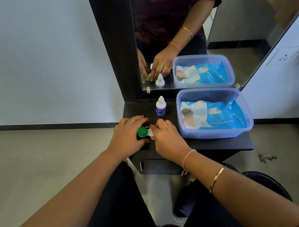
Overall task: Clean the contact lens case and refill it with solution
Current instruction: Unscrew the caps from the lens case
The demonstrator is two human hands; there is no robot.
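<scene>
A tall mirror (181, 25) stands at the back of the black counter (213, 145). On the counter's right side sits a clear plastic tub (216, 135) holding a blue pack of baby wet wipes (225, 116). At the front left edge both hands meet over the contact lens case (150, 132). The left hand (127, 136) brackets its green-capped end between thumb and fingers. The right hand (166, 135) has its fingers curled down over the white end, hiding that part. A small solution bottle (161, 107) stands upright just behind, capped.
</scene>
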